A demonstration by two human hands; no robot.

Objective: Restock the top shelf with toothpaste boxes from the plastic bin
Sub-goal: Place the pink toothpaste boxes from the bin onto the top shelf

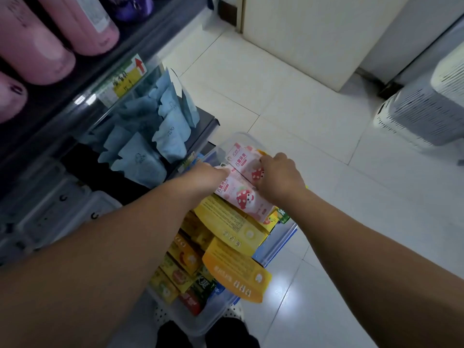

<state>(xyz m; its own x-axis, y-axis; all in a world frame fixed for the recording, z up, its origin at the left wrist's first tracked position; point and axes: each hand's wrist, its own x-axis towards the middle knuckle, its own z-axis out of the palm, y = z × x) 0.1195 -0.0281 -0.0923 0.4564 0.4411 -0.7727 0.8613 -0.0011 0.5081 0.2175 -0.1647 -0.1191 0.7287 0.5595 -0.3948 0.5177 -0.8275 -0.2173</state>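
Reaching into the plastic bin (278, 242) on the floor, both hands are at the pink toothpaste cartons lying on top of the load. My right hand (281, 179) has thumb and fingers curled round the far pink box (242, 160). My left hand (211, 175) touches the end of the near pink box (244, 197), which lies just wrist-side of that grip. Its fingertips are hidden, so I cannot tell whether it holds or merely rests there. Finding: the near box sits slanted across the yellow boxes (226, 222) beneath the grip, apparently unsupported along its length. I judge that lifting the far box could drag it, sliding it toward the bin wall outboard of the grip or onto the floor. A hard pinch may dent thin card. The blue pouches (150, 136) hang close inboard of the left forearm, and a careless raise could snag them. The top shelf is not in view.
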